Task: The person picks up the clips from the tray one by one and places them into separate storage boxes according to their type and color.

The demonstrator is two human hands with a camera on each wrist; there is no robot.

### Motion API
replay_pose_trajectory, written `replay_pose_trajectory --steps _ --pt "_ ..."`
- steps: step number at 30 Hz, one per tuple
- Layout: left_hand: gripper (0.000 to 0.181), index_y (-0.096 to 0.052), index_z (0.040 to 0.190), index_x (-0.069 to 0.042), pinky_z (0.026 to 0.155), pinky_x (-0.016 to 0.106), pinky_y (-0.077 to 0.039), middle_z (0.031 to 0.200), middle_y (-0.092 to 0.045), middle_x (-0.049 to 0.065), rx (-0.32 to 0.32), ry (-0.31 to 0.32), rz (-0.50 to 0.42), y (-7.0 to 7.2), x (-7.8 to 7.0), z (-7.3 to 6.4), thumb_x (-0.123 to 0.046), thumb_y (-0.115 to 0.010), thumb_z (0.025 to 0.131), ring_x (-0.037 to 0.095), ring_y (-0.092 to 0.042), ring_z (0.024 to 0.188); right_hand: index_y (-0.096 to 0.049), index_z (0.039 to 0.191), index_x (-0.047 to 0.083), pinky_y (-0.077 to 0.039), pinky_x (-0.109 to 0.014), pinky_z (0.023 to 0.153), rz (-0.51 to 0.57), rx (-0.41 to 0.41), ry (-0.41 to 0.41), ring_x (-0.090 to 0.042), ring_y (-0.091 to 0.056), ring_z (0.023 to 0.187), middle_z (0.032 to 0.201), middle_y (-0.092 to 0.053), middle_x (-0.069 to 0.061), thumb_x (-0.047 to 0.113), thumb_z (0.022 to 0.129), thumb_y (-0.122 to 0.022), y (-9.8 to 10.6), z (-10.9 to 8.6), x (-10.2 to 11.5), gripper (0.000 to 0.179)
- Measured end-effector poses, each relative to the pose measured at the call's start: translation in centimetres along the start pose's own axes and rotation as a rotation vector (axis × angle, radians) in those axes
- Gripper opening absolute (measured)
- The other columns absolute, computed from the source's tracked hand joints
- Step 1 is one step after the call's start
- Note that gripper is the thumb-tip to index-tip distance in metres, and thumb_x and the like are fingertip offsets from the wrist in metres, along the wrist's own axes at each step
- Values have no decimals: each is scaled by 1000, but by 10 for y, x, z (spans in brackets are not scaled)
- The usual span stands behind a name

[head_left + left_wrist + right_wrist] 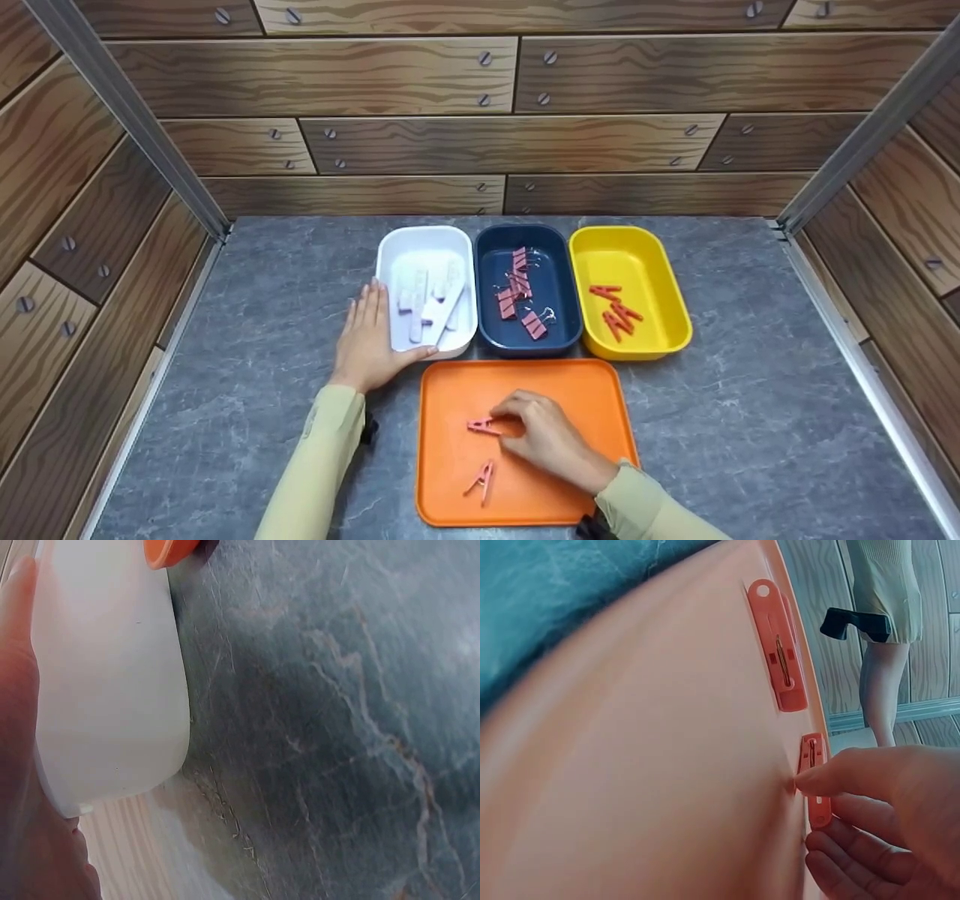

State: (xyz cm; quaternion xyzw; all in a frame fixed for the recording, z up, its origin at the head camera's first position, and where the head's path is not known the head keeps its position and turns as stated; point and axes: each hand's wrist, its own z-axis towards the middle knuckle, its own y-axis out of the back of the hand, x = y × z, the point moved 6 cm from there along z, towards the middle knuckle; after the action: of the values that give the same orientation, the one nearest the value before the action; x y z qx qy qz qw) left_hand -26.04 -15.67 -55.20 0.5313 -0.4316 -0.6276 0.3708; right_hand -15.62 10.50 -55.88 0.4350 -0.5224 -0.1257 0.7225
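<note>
My right hand [547, 439] pinches a red clothespin [484, 427] by one end, above the orange tray [585, 480]. In the right wrist view, the thumb lies against this clothespin [814, 754] and the other fingers are on its far side. A second clothespin [482, 482] lies on the tray nearer the front. My left hand [369, 345] rests against the white bin [388, 259], fingers straight along its left side and thumb on its front rim. Several pale, flat pieces [431, 304] lie in that bin; their kind is unclear.
Right of the white bin stands a dark blue bin [551, 341] with several red binder clips [517, 285]. Beside it, a yellow bin [664, 300] holds several red clothespins [619, 319]. Wood-patterned panels [405, 142] enclose the grey marbled table [750, 420] at back and sides.
</note>
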Motion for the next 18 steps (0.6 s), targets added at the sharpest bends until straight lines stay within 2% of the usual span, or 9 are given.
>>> replay_pose_trajectory --steps 9,18 --pt "138 -7 160 4 124 41 2 168 0 20 24 -1 33 2 -1 0 -92 -54 73 32 0 154 -78 105 9 -57 -38 83 -18 -68 49 -14 -63 91 98 -68 4 0 75 -81 8 -2 -2 32" --pt "136 -6 160 5 124 42 1 168 -1 21 20 -10 41 1 -1 -1 -89 -56 75 33 0 154 -78 105 9 -57 -40 86 -24 -87 5 -15 -65 92 100 -69 4 3 73 -85 18 -2 -8 33"
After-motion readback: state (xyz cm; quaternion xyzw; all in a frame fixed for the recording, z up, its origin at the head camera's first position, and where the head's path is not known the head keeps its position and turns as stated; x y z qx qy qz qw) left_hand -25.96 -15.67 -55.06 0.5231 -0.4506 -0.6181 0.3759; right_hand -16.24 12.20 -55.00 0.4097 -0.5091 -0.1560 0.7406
